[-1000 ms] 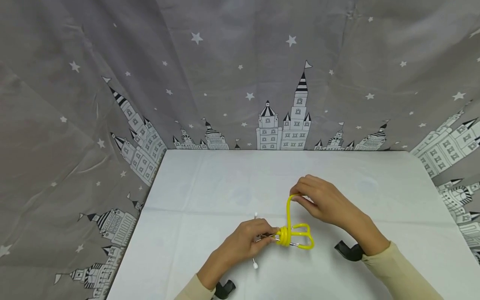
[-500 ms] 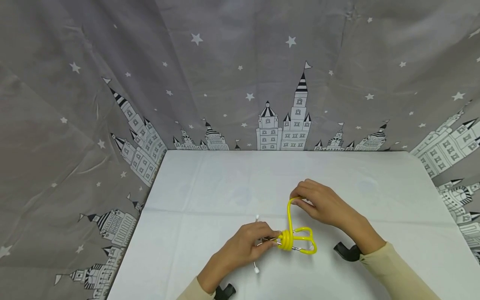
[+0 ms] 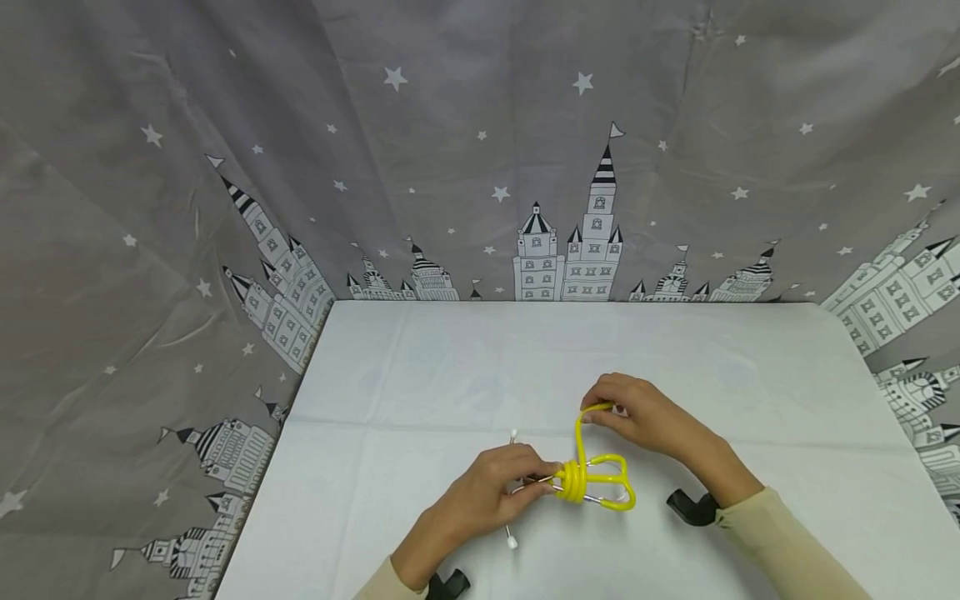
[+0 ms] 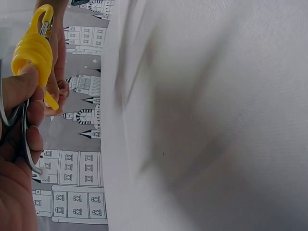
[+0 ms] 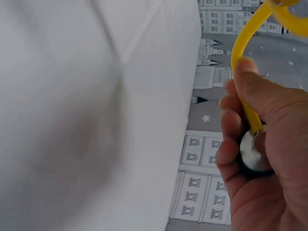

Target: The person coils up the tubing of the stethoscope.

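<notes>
A stethoscope (image 3: 575,482) with yellow tubing is held above the white table, its tube wound in several turns round a folded bundle. My left hand (image 3: 498,490) grips the metal ear tubes beside the coil (image 4: 36,53); a white eartip (image 3: 512,542) sticks out below it. Up and to the right, my right hand (image 3: 641,417) pinches the loose end of the tube between thumb and fingers. In the right wrist view, the round chestpiece (image 5: 251,150) sits within the palm of that hand. Tube loops (image 3: 621,487) jut out to the right of the coil.
The white table (image 3: 420,358) lies under both hands. A grey curtain (image 3: 450,108) printed with castles and stars stands behind it and along both sides. Black wrist camera mounts (image 3: 692,507) hang beneath the forearms.
My right hand has come down toward the coil, so the stretch of tube between them is shorter and more bent. The left hand and coil shifted slightly down and right.
</notes>
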Motion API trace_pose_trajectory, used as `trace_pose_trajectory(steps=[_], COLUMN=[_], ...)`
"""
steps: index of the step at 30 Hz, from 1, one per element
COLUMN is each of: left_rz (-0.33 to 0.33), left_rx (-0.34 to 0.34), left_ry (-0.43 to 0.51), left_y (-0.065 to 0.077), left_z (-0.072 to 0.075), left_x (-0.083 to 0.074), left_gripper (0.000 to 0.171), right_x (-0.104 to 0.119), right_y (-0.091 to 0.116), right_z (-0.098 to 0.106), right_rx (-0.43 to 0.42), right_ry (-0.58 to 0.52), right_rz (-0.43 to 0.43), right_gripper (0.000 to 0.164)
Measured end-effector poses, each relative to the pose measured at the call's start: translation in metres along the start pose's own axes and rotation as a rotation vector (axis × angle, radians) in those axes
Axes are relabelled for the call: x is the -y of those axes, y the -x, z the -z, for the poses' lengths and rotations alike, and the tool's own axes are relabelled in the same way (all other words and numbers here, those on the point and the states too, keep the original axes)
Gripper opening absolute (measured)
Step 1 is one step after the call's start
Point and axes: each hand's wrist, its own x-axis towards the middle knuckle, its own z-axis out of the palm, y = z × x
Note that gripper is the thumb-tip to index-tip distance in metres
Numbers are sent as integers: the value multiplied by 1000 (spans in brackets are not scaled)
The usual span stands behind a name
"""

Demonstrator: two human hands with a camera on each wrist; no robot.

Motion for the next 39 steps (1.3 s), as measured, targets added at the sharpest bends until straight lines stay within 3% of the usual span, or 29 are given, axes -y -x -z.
trace_pose_trajectory(steps=[10, 14, 21, 29, 34, 39], left_rz=[-3, 2, 0, 40, 55, 95], left_rx=[-12, -14, -39, -133, -194, -240], left_ry=[6, 30, 47, 48, -5, -58], left_y=[0, -1, -2, 1, -2, -3], left_z=[0, 1, 1, 7, 9, 9], left_x=[-2, -3, -8, -5, -2, 1], left_gripper=[20, 20, 24, 30, 29, 29], right_x=[-23, -26, -24, -16, -7, 4], right_y=[7, 8, 14, 22, 27, 34], right_z=[3, -2, -28, -45, -50, -55], right_rx=[-104, -95, -60, -26, 3, -14], right_ry=[-94, -113, -180, -177, -123, -150], right_rz=[46, 42, 47, -13, -19, -32], right_gripper=[14, 14, 16, 17, 18, 15])
